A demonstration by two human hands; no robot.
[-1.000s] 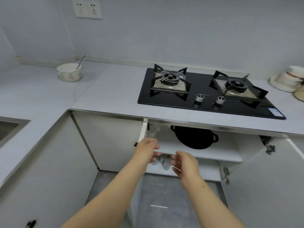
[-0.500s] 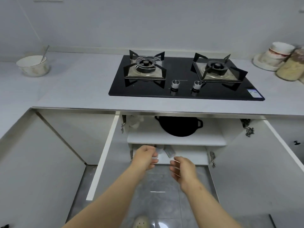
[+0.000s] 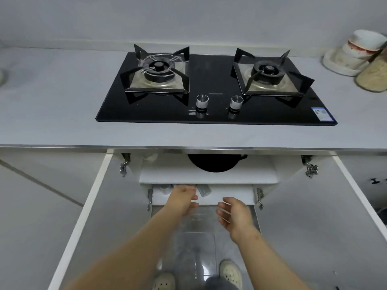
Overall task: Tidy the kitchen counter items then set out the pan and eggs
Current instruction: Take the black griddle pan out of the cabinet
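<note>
A black pan [image 3: 215, 163] sits on the upper shelf [image 3: 209, 177] of the open cabinet under the hob, half hidden by the counter edge. My left hand [image 3: 183, 198] reaches toward the lower shelf with relaxed fingers and holds nothing. My right hand [image 3: 233, 213] hovers beside it, fingers loosely spread and empty. Small pale containers [image 3: 165, 188] and a grey object [image 3: 204, 190] stand on the lower shelf just behind my left hand. No eggs are in sight.
A black two-burner gas hob [image 3: 215, 88] is set in the grey counter [image 3: 62, 101]. Stacked bowls [image 3: 354, 53] and a jar [image 3: 374, 76] stand at the far right. Both cabinet doors [image 3: 83, 216] [image 3: 356, 195] swing wide open. My feet [image 3: 230, 273] stand on the tiled floor.
My view has shifted right and closer over the hob, so the bowl at the left is gone from sight. Both hands have opened and spread slightly apart in front of the lower shelf.
</note>
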